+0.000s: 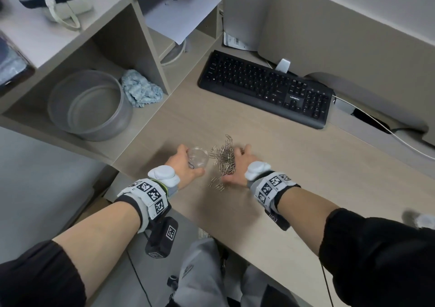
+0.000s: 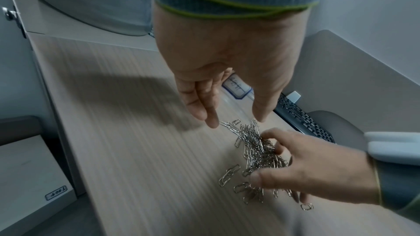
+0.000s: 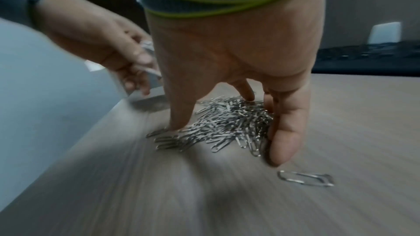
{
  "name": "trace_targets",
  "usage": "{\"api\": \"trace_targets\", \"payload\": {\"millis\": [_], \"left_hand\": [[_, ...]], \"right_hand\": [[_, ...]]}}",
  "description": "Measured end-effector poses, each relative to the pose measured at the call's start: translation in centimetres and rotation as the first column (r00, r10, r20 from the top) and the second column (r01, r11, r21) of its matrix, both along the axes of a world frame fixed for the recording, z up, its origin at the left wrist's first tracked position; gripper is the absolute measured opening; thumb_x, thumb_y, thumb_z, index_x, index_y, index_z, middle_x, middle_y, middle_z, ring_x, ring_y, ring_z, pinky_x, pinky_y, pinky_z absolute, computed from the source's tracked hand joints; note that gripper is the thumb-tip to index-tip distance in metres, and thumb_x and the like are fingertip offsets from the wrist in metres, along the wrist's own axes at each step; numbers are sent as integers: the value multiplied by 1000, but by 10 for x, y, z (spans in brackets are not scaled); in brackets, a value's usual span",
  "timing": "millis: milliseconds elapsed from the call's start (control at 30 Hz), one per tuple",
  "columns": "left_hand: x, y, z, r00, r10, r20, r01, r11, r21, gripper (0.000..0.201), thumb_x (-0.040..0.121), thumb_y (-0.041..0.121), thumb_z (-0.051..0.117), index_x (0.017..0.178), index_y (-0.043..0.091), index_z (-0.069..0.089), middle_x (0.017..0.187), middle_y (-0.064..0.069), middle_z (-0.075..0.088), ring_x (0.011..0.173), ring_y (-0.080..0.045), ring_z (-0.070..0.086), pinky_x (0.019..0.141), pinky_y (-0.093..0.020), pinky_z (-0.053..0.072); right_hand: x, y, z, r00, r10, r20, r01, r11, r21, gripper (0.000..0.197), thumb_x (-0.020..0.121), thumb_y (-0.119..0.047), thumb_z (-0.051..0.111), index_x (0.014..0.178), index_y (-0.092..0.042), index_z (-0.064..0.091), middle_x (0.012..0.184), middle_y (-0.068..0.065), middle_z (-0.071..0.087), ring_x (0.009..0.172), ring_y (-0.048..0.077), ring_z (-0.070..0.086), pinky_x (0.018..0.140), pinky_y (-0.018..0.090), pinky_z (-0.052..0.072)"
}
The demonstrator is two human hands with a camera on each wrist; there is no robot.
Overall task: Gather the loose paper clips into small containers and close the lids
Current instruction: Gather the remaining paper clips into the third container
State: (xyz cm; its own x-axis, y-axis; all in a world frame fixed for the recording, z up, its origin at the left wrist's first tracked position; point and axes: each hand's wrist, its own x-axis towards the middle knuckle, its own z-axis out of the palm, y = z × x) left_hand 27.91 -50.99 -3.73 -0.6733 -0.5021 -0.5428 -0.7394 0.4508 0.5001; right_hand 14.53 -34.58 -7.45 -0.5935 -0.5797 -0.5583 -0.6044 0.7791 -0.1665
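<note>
A heap of silver paper clips (image 1: 226,156) lies on the wooden desk (image 1: 306,177). My left hand (image 1: 191,163) grips a small clear container (image 1: 199,157) just left of the heap, its mouth facing up; no lid shows. In the left wrist view the container (image 2: 237,90) carries a white label and sits between the thumb and fingers of that hand (image 2: 236,120). My right hand (image 1: 235,164) cups the heap from the right. Its thumb and curled fingers straddle the clips (image 3: 227,117). A few stray clips (image 1: 217,185) lie near the front, and one clip (image 3: 304,179) sits beyond the fingertips.
A black keyboard (image 1: 266,90) lies behind the heap, with a white cable (image 1: 376,123) to its right. An open shelf unit on the left holds a grey round tub (image 1: 89,104) and a blue cloth (image 1: 141,87). The desk's front edge runs just below my wrists.
</note>
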Motion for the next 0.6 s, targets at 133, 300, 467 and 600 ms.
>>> {"api": "trace_targets", "payload": {"millis": [133,300,467,600], "left_hand": [[2,-5,-3,1000,5,-9,-5,1000,12,67,73,40,77,123,17,38,104,-2,63,92,-27,62,82,-33,51],[1,-9,-9,1000,12,-13,-11,1000,25,66,72,40,77,122,18,39,104,-1,64,92,-26,62,82,-33,51],[-5,-5,-13,1000,-7,-11,7,999,34,63,73,38,77,120,16,40,104,-3,63,91,-27,61,76,-30,48],[-14,5,-10,999,-40,-35,41,999,30,66,74,38,77,125,18,40,108,-3,64,94,-27,62,82,-33,51]], "right_hand": [[13,-15,-1,996,82,-25,-80,995,54,81,78,-49,73,137,-14,30,132,14,30,99,35,60,74,40,51],[2,-16,-1,997,67,-34,-66,998,9,57,89,-4,56,141,-9,34,133,16,39,99,38,64,81,43,55],[-12,-8,6,996,-27,79,31,998,-47,41,87,4,48,126,-6,53,119,11,55,99,34,62,80,36,52],[-25,-1,19,935,-288,206,318,939,-129,32,89,6,52,111,-9,67,99,4,66,88,26,67,74,33,54]]}}
